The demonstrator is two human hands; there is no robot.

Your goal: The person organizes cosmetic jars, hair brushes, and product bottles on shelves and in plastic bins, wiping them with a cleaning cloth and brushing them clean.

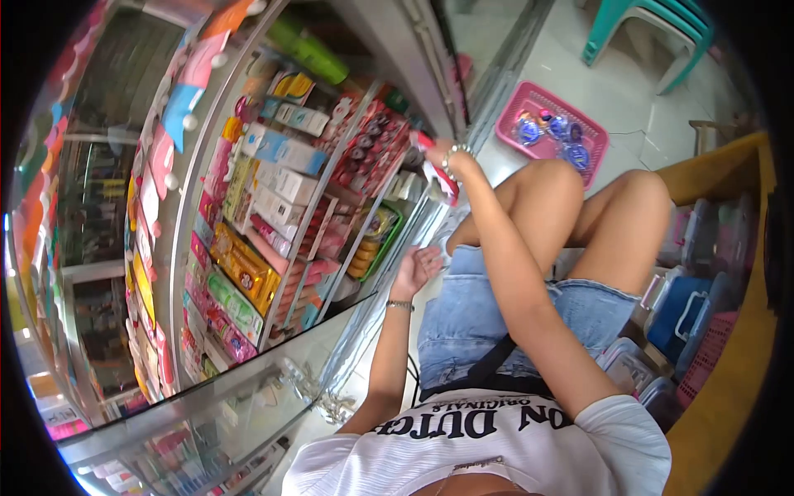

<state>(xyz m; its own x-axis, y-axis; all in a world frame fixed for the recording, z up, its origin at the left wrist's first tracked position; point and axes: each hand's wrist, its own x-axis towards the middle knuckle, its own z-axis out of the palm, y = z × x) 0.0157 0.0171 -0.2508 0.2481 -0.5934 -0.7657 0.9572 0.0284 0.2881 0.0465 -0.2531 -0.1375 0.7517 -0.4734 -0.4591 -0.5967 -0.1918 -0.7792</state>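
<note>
My right hand [449, 155], with a beaded bracelet at its wrist, reaches across to the open glass display case. Its fingers are closed on a red-and-white packet [445, 187], whose exact kind I cannot make out. Lower down, my left hand [420, 266] is held palm up by the case's edge, fingers spread and nothing in it. Close to both hands are the shelves, with red packs [364, 136], white boxes [285, 183] and a green tray [382, 248] of small round items.
A pink basket [506, 124] with several clear-and-blue round packs lies on the tiled floor beyond my knees. Green stools [653, 21] stand farther off. On my right are plastic bins [682, 318] in a yellow wooden shelf [719, 413]. A chain [335, 405] hangs by the glass.
</note>
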